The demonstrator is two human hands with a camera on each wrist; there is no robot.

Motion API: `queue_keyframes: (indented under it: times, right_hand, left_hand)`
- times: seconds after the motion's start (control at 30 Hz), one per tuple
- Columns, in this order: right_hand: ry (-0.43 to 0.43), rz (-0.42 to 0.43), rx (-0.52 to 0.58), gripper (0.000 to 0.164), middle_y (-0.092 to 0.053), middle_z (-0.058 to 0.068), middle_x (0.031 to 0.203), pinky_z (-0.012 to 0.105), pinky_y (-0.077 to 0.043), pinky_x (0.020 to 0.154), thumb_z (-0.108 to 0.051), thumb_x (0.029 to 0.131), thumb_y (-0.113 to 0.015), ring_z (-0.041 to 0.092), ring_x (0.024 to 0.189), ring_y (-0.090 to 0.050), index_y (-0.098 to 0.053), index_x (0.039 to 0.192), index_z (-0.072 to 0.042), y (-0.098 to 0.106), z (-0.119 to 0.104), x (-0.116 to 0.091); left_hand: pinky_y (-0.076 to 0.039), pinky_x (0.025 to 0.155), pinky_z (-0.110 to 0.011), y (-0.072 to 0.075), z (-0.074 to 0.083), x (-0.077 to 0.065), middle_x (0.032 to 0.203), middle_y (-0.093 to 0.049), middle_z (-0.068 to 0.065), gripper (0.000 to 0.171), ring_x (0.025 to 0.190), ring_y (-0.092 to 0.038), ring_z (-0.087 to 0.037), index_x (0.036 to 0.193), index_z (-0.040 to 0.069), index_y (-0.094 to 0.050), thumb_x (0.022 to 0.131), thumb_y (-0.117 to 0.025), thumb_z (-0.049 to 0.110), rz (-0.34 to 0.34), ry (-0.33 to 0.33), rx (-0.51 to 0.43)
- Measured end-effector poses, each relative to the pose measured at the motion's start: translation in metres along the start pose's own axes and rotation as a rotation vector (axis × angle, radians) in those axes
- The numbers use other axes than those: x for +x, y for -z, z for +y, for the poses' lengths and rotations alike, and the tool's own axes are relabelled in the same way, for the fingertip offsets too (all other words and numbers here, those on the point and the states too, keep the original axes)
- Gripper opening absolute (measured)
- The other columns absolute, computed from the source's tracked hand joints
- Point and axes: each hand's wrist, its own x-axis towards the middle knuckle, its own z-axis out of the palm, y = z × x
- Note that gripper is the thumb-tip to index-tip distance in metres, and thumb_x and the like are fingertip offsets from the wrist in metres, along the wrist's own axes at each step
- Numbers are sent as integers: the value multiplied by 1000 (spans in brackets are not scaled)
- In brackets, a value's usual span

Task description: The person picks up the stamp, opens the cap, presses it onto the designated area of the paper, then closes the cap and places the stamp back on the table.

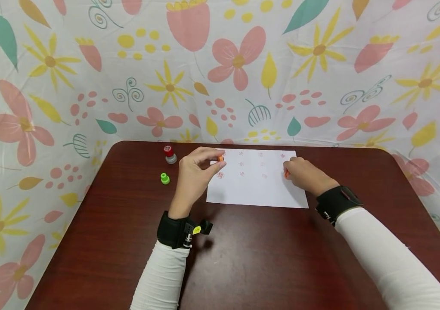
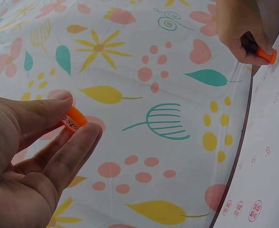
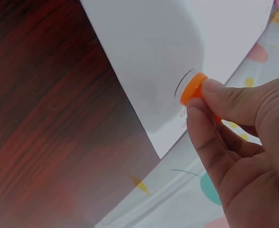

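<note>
My left hand (image 1: 193, 175) pinches a small orange cap (image 2: 75, 119) between thumb and fingertips, raised near the paper's left edge. Dark characters show on the cap's face in the left wrist view. Over the right side of the white paper (image 1: 256, 193), my right hand (image 1: 308, 175) grips an orange stamp (image 3: 194, 89) by its body. The stamp's pale end points toward the sheet, close over it. Rows of small red prints (image 2: 255, 210) mark the paper, several of them round or oval.
Left of the paper, a red and grey stamp (image 1: 170, 155) and a small green stamp (image 1: 165, 178) stand on the dark wooden table (image 1: 243, 258). A flower-patterned cloth (image 1: 239, 99) hangs along the table's back and sides.
</note>
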Motion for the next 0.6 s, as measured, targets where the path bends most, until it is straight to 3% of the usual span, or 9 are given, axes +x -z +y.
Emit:
queue_keyframes:
  times: [0.17, 0.33, 0.6]
  right_hand:
    - [-3, -15, -5, 7, -58, 9, 80, 32, -49, 63, 9, 89, -67, 21, 72, -55, -68, 90, 2, -1, 1, 3]
    - [-29, -6, 71, 12, -60, 5, 77, 33, -48, 66, 9, 89, -65, 22, 75, -55, -67, 85, -2, 0, 2, 4]
    - [-91, 15, 92, 6, -63, 9, 81, 35, -51, 70, 6, 90, -70, 24, 79, -57, -69, 90, 0, -4, 1, 0]
  left_hand:
    - [-61, 83, -40, 0, 0, -1, 110, -74, -2, 23, 98, -71, -13, 113, 12, -81, 89, -82, 12, 8, -2, -1]
    - [-62, 82, -39, 1, 0, 0, 109, -74, -2, 24, 97, -72, -14, 113, 12, -81, 89, -82, 10, 21, -16, 4]
    - [-61, 83, -46, 3, 1, 1, 109, -74, -3, 24, 98, -70, -14, 114, 10, -81, 90, -82, 13, 20, -21, 7]
